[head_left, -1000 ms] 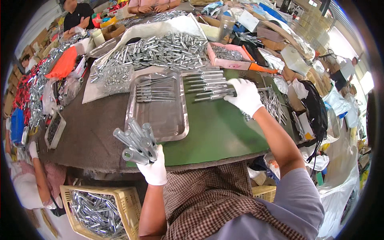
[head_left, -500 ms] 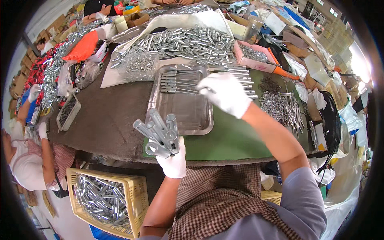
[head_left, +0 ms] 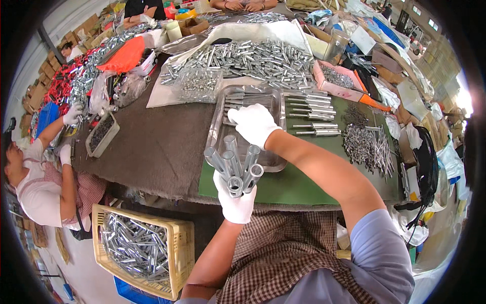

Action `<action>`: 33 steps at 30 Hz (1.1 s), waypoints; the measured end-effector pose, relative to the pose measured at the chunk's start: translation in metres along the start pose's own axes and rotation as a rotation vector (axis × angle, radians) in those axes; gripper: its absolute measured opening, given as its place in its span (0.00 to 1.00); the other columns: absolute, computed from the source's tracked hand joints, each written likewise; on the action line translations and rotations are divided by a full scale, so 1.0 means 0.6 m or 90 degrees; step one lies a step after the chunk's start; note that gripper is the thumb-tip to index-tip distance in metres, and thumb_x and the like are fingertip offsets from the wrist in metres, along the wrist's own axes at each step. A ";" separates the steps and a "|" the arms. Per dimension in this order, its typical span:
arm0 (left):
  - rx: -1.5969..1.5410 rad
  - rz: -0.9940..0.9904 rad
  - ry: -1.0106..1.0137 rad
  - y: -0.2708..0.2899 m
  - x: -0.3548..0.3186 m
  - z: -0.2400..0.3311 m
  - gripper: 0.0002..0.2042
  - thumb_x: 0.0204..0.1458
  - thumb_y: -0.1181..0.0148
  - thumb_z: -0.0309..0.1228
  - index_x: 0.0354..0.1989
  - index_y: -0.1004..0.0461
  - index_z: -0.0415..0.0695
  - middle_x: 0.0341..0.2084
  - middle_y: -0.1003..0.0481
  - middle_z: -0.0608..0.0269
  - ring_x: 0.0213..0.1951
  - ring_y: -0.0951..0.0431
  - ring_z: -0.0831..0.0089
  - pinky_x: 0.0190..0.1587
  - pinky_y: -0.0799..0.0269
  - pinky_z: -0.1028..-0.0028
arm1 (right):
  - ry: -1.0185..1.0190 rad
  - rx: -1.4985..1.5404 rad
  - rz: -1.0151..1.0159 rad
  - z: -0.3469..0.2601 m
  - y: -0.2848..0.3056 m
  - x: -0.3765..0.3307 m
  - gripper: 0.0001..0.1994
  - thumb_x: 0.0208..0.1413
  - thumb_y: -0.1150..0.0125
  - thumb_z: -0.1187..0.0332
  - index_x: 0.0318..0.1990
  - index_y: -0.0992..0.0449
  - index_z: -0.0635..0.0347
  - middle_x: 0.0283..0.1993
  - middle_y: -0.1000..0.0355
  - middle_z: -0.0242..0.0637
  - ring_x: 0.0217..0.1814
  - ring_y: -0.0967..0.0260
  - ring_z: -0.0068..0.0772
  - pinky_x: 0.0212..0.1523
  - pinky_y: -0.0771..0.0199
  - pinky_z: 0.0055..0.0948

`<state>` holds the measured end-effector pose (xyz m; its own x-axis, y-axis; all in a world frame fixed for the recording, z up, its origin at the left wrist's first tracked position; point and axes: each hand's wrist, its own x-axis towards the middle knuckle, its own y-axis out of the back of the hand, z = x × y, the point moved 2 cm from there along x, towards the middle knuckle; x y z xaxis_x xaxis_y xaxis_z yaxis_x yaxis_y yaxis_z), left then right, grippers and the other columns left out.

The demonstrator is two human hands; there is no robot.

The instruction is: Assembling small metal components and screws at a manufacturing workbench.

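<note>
My left hand (head_left: 237, 206), in a white glove, is closed around a bundle of several shiny metal tubes (head_left: 231, 163), their open ends pointing up. My gloved right hand (head_left: 255, 126) is over the metal tray (head_left: 214, 133), fingers pinched near its left side. Whatever sits between those fingertips is too hidden to make out. Partly covered by this hand, metal tubes with thin rods (head_left: 234, 97) lie in the far part of the tray. Right of the tray, several similar tube-and-rod pieces (head_left: 313, 109) lie in a row on the green mat (head_left: 304, 182).
Behind the tray is a large heap of metal tubes (head_left: 248, 58). Small parts fill a pink box (head_left: 324, 83); small metal pieces (head_left: 357, 144) and rods (head_left: 380, 152) are piled at right. A yellow crate (head_left: 185, 253) of tubes stands lower left. A co-worker (head_left: 43, 187) sits at left.
My right hand has moved left from the tray's right edge to over its left part. The left hand still grips the tubes. The whole view has shifted slightly.
</note>
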<state>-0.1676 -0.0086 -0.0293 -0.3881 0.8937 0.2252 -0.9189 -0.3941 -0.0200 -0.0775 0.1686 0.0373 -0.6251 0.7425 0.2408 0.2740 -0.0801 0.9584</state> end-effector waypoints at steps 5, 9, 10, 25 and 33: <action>0.004 0.004 -0.078 -0.013 0.006 0.031 0.31 0.47 0.34 0.18 0.60 0.41 0.40 0.44 0.30 0.61 0.43 0.27 0.73 0.50 0.31 0.72 | -0.020 0.140 0.016 0.027 0.017 -0.007 0.12 0.54 0.48 0.67 0.45 0.26 0.58 0.35 0.24 0.48 0.41 0.26 0.53 0.44 0.27 0.47; -0.125 -0.066 0.039 -0.012 0.004 0.033 0.39 0.45 0.30 0.22 0.64 0.47 0.40 0.53 0.31 0.53 0.52 0.25 0.64 0.55 0.29 0.64 | -0.045 0.479 0.119 0.026 0.146 -0.040 0.19 0.57 0.39 0.63 0.55 0.26 0.60 0.38 0.23 0.43 0.39 0.25 0.32 0.44 0.25 0.29; -0.226 -0.073 0.113 -0.012 0.004 0.033 0.39 0.45 0.29 0.22 0.64 0.47 0.40 0.53 0.31 0.53 0.52 0.25 0.64 0.55 0.28 0.64 | -0.071 0.591 0.104 0.011 0.187 -0.049 0.19 0.58 0.39 0.65 0.55 0.26 0.62 0.38 0.24 0.39 0.39 0.26 0.26 0.44 0.26 0.26; 0.062 -0.157 -0.143 -0.011 0.004 0.035 0.41 0.42 0.26 0.26 0.64 0.47 0.39 0.47 0.23 0.48 0.46 0.19 0.59 0.48 0.23 0.66 | 0.103 0.512 0.057 -0.083 0.227 -0.113 0.11 0.57 0.41 0.72 0.47 0.28 0.62 0.49 0.25 0.38 0.48 0.26 0.31 0.51 0.26 0.31; 0.077 -0.159 -0.158 -0.009 0.005 0.027 0.41 0.43 0.27 0.26 0.65 0.47 0.39 0.45 0.22 0.46 0.45 0.18 0.56 0.45 0.22 0.65 | 0.174 0.347 0.054 -0.087 0.226 -0.113 0.13 0.51 0.37 0.71 0.45 0.25 0.59 0.41 0.27 0.41 0.44 0.27 0.43 0.46 0.27 0.35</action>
<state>-0.1626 -0.0073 -0.0129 -0.1107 0.8921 0.4381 -0.9621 -0.2068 0.1779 -0.0362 0.0724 0.1589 -0.7297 0.5456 0.4122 0.6198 0.2732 0.7357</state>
